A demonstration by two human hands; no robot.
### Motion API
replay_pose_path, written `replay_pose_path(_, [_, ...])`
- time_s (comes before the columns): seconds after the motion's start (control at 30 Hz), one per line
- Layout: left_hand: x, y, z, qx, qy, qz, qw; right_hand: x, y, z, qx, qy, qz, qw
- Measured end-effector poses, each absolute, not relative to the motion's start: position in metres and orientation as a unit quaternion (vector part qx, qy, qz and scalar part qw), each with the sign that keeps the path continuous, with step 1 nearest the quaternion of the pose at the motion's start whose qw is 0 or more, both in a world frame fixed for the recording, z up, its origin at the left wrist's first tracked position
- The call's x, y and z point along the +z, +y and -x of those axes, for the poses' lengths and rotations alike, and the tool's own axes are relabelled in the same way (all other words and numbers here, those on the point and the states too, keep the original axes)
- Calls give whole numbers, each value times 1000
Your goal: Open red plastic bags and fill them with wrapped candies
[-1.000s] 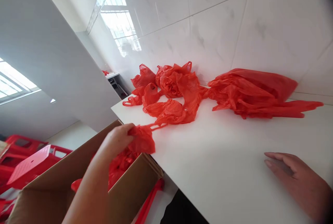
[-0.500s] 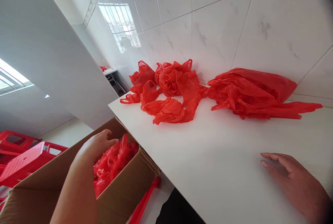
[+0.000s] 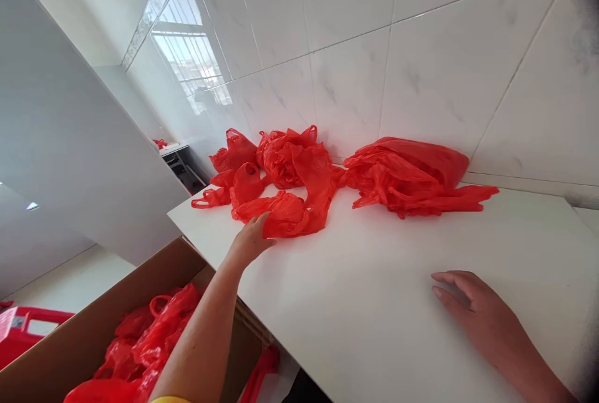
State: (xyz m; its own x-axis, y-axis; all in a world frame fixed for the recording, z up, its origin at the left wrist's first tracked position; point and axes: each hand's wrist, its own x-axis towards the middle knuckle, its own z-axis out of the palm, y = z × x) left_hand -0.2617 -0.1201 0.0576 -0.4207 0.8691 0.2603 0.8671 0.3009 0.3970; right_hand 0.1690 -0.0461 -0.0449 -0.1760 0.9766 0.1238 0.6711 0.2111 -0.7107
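My left hand [image 3: 250, 242] reaches over the table to the near edge of a crumpled red plastic bag [image 3: 285, 209]. The thumb is apart from the fingers, and the fingertips meet the bag's edge without visibly closing on it. Over the right part of the white tabletop [image 3: 355, 291] is my right hand [image 3: 472, 303], thumb and fingers apart, with nothing in it. Against the wall sits a bunched clump of red bags [image 3: 287, 156]. To its right lies a flatter heap of red bags [image 3: 407, 172], nearest to my right hand.
A cardboard box [image 3: 60, 340] stands below the table's left edge, with several red bags [image 3: 154, 334] inside. Red plastic stools [image 3: 28, 328] are on the floor at far left. A tiled wall [image 3: 346, 91] closes off the table's back, and a grey panel [image 3: 93, 141] rises at left.
My left hand has come up out of the cardboard box to the bags on the table. My right hand keeps its pose over the tabletop. The view has shifted.
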Motion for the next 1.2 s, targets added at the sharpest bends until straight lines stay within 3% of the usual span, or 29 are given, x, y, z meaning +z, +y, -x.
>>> replay_pose_path(0.13, [62,-103,239,330,810,-479,-76,-41,-49,-166,274,-717,571,290])
replay_pose_path(0.23, [71,-97,213,463,765,-439,-87,-38,-51,-163,293,-708,574,290])
replay_pose_path(0.37, [73,-88,169,611,646,-454,54,-31,-55,-159,318,-689,568,318])
replay_pose_path(0.6, [48,-64,84,592,507,-484,397,-2,-69,-148,534,-570,447,436])
replay_pose_path(0.73, [38,-48,58,582,467,-449,491,4,-65,-153,626,-451,409,487])
replay_pose_path(0.9, [23,-31,64,603,414,-379,567,1,-46,-180,628,-306,377,608])
replay_pose_path(1.07, [2,-25,76,610,414,-356,574,-3,-36,-191,623,-301,327,644])
replay_pose_path(1.2, [-2,-28,76,629,536,-393,404,-4,-35,-187,630,-296,314,646])
